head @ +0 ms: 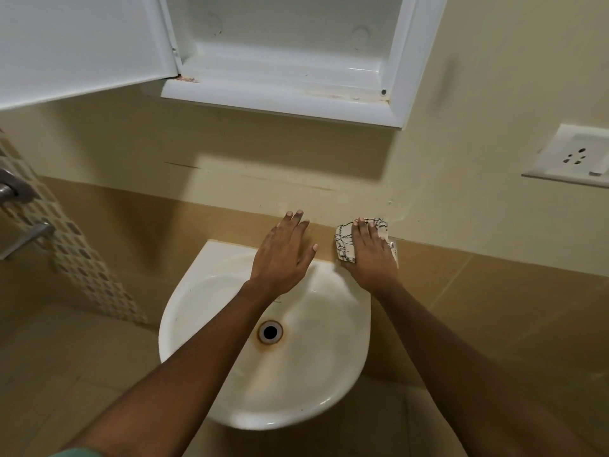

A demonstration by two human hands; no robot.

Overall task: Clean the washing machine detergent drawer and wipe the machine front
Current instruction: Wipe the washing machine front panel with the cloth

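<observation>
No washing machine or detergent drawer is in view. I stand at a white wash basin [204,311] fixed to a tan tiled wall. My right hand [370,255] presses a white cloth with dark checks [344,240] flat against the wall tiles just above the basin's right rear corner. My left hand [283,255] lies flat with its fingers spread on the wall above the basin's rear rim, holding nothing. Both forearms reach over the basin bowl.
A white wall cabinet [280,97] hangs overhead with its door [82,44] swung open to the left. A white power socket [573,156] sits on the wall at right. Metal tap fittings [19,206] stick out at the left edge. The basin drain [270,332] shows rust.
</observation>
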